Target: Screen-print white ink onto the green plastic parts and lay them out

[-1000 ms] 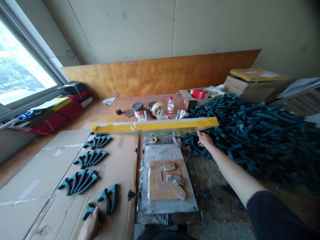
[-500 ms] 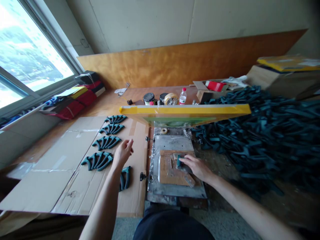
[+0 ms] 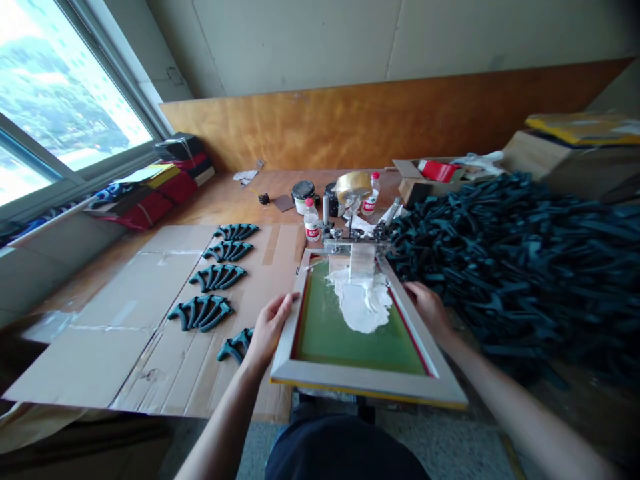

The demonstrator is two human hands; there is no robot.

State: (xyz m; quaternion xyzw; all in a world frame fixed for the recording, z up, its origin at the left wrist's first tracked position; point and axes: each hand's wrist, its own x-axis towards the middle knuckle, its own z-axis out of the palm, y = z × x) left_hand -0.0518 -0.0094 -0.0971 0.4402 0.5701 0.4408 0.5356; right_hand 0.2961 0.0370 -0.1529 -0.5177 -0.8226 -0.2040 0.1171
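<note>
A screen frame (image 3: 367, 377) with green mesh lies low over the work spot, hinged to a metal clamp (image 3: 345, 245) at its back. White paste (image 3: 363, 310) is spread on the mesh, with a squeegee (image 3: 362, 263) standing in it near the clamp. My left hand (image 3: 273, 327) is closed on the frame's left edge. On its right edge my right hand (image 3: 430, 310) is closed too, fingers partly under the rim. The plate below is hidden. Dark green curved parts (image 3: 201, 313) lie in rows on cardboard (image 3: 105, 360) left of the frame.
A big heap of dark green parts (image 3: 550, 267) fills the right side. Behind the clamp stand two bottles (image 3: 312, 223), jars (image 3: 303, 195) and a tape roll (image 3: 353, 185). Boxes (image 3: 540, 157) are at the back right, red bundles (image 3: 150, 207) by the window.
The raised screen frame has swung down towards me, covering the plate. My left hand has moved right and my right hand has left the small green part; both now grip the frame.
</note>
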